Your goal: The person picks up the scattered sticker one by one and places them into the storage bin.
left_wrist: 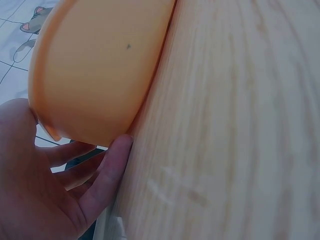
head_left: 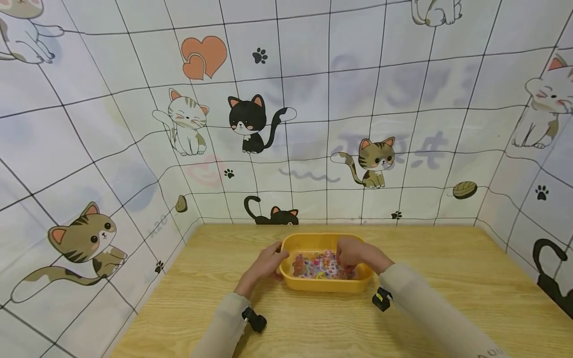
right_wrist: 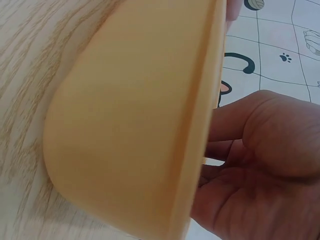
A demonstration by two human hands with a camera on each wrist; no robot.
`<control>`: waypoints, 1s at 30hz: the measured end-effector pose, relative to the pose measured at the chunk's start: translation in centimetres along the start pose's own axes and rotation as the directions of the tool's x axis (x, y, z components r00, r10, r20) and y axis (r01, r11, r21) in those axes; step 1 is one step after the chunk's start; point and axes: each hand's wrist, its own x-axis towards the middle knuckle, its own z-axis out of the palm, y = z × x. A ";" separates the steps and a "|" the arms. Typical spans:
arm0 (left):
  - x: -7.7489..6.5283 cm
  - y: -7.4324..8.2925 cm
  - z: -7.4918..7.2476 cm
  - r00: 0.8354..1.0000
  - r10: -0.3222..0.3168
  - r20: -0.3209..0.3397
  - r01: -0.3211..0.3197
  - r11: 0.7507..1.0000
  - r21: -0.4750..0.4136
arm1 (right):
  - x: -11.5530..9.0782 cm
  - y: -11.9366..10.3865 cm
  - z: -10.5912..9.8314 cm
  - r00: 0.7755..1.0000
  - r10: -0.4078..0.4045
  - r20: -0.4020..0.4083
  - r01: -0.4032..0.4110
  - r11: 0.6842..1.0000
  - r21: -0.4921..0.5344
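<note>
A yellow plastic basin (head_left: 329, 285) sits on the wooden table. Inside it lies a bed of small multicoloured pieces (head_left: 315, 266), with a brown, lumpy piece (head_left: 298, 265) at the left end. My left hand (head_left: 267, 261) holds the basin's left end. Its thumb is at the rim and its fingers (left_wrist: 112, 167) curve along the outer wall, low by the tabletop. Over the right end, my right hand (head_left: 351, 252) reaches down into the basin with bent fingers among the small pieces. The basin wall hides its fingertips in the right wrist view, and I cannot tell whether they pinch anything.
The light wood table (head_left: 429, 253) spreads around the basin. Behind it and along both sides hangs a white gridded sheet (head_left: 309, 139) printed with cartoon cats. Small black cameras are strapped at the left wrist (head_left: 254, 319) and right wrist (head_left: 382, 299).
</note>
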 end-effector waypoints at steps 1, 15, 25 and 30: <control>0.0 0.0 0.0 1.000 0.000 0.000 0.000 1.000 0.000 | 0.0 0.0 0.0 1.000 -0.006 -0.002 0.006 1.000 0.000; -0.1 0.3 0.1 1.000 0.012 0.004 -0.012 1.000 -0.003 | 0.4 0.6 1.1 0.999 0.020 -0.029 -0.020 1.000 0.009; -0.1 0.5 0.2 1.000 0.011 0.000 -0.011 1.000 -0.001 | 0.8 0.9 1.1 0.999 0.041 -0.036 -0.042 0.999 -0.020; -0.1 0.3 0.1 1.000 0.013 -0.002 -0.013 1.000 0.004 | 0.2 1.0 0.6 0.995 0.045 -0.093 -0.047 0.999 -0.014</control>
